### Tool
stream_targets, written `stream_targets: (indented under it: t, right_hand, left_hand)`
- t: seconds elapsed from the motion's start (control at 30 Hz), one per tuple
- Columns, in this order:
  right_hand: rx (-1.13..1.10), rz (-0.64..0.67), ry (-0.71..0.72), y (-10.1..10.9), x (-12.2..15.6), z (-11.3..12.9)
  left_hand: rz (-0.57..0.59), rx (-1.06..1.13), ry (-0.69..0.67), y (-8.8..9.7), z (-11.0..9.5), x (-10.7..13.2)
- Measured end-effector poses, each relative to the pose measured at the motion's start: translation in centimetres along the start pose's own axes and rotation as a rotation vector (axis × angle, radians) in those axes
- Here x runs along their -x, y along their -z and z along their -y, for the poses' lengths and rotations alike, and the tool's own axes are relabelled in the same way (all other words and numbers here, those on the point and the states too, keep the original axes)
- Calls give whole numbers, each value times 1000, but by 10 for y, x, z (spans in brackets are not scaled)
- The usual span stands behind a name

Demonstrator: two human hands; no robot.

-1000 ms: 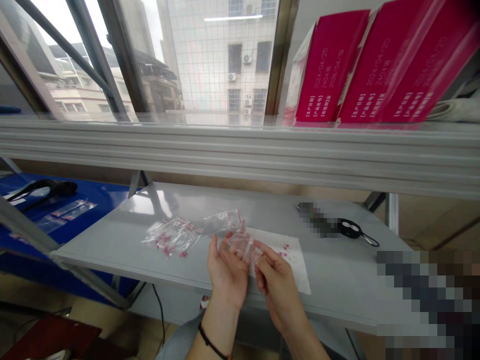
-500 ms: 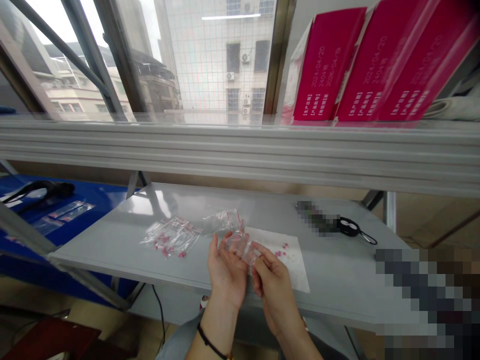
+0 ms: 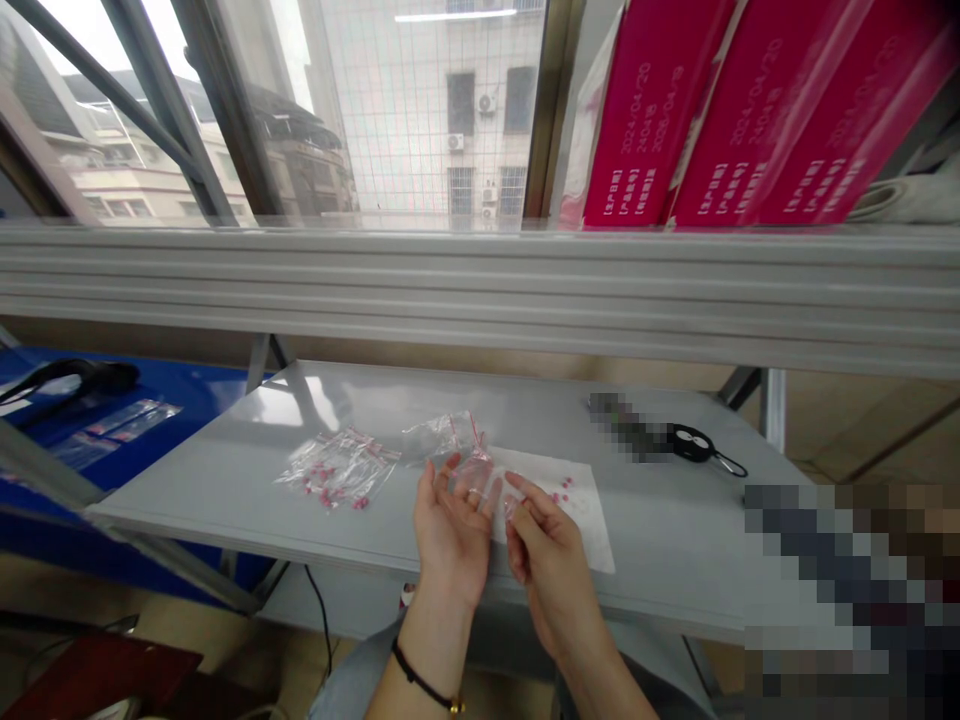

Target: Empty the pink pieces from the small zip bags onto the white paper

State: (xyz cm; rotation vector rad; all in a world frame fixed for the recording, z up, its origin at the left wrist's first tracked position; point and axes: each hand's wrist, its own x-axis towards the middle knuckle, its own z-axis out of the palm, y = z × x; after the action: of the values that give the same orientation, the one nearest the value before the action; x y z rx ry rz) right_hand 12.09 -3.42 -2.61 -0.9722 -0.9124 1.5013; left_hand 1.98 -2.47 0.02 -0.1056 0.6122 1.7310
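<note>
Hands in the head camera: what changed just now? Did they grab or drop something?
The hands moved a little apart. The left hand opened wider, palm up, and the right hand drew back to the right, its fingertips pinched together. The small clear bag now sits by the left fingertips; I can't tell if it was let go. The pile of bags and the white paper stayed put.

A: What's at 4 o'clock?
B: Pixelated patch (image 3: pixel 847 590), can't tell.
A: And 3 o'clock, on the table (image 3: pixel 225 470)?
B: Blurred object (image 3: pixel 628 426).
A: Pink bits (image 3: pixel 319 490) at 8 o'clock?
B: Too small to tell.
</note>
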Motion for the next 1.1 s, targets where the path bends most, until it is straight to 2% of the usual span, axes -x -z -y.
stream_targets:
  t: [0.17, 0.23, 0.4, 0.53, 0.67, 0.8, 1.1]
  right_hand:
    - [-39, -55, 12, 1, -2, 4]
    - [-67, -60, 16, 2, -2, 7]
    - [-104, -53, 33, 5, -1, 9]
    - [-110, -48, 32, 7, -1, 9]
    - [-108, -28, 29, 6, -1, 10]
    - [-139, -35, 20, 6, -1, 13]
    - [-168, -26, -16, 4, 0, 15]
  left_hand:
    - [-77, -87, -46, -1, 4, -1]
    - [-47, -130, -75, 1, 6, 0]
    - [117, -306, -198, 7, 8, 0]
    - [148, -444, -225, 10, 8, -2]
    - [139, -570, -312, 11, 9, -2]
    - [137, -575, -345, 11, 8, -2]
    - [164, -580, -310, 13, 2, -4]
